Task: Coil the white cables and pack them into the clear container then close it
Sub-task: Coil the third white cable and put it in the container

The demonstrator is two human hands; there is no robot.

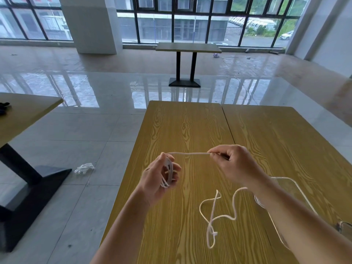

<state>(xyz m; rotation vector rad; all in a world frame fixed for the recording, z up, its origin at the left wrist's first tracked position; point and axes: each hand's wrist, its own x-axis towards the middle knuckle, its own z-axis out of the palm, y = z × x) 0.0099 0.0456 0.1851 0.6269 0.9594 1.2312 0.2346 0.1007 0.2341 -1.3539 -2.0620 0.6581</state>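
I stand at a wood-grain bench that fills the lower centre and right of the frame, both of my bare forearms reaching in from the bottom edge.

My left hand, left of centre, is curled around a small coil of white cable; the loops sit across my palm and fingers, with my thumb raised beside them at the top. From that coil a straight stretch of the same cable runs rightward, held level above the bench, to my right hand. My right hand pinches the cable between thumb and forefinger at its left tip, the other fingers folded loosely behind.

Below my right hand, in the lower centre of the frame, the loose remainder of the cable lies on the bench in wavy bends and crosses over itself, ending in a narrow loop near the bottom.

The clear container rests on the bench at the lower right, partly hidden behind my right forearm; only its rounded transparent edge shows well. I cannot tell from here whether its lid is on.

Left of the bench, on the glossy tiled floor, lies a small crumpled white item. Another table stands at the left edge, and a third table stands farther back, before tall windows.
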